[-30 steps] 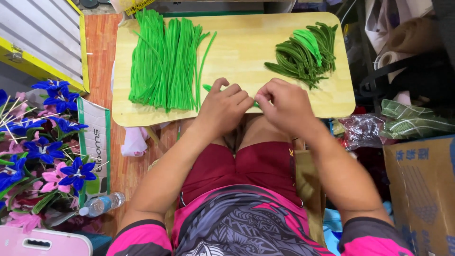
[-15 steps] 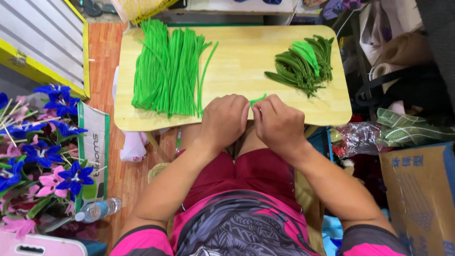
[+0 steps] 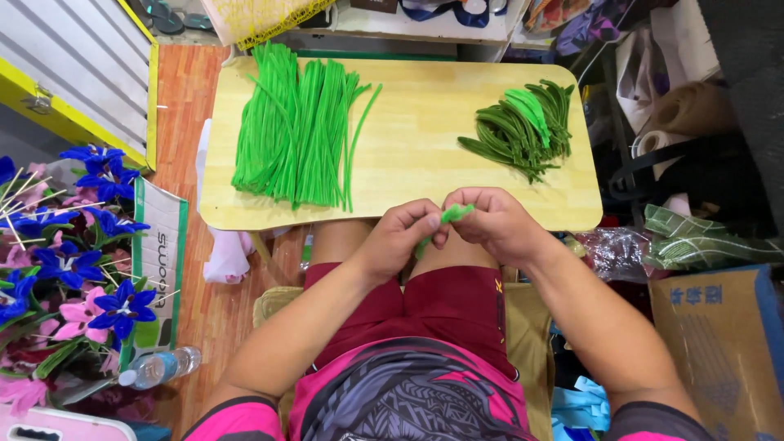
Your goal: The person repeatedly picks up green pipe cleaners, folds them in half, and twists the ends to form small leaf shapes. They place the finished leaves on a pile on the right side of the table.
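Hands: left hand (image 3: 402, 237) and right hand (image 3: 490, 224) both pinch one bright green pipe cleaner (image 3: 447, 217), just off the near edge of the counter (image 3: 408, 147)
Doing it well: short, tight grips near the bend should keep it crisp; hands close together
Counter: straight green stems (image 3: 294, 131) at its left; folded dark green pieces (image 3: 523, 126) at its right
Containers: cardboard box (image 3: 719, 343) right of the counter, contents hidden
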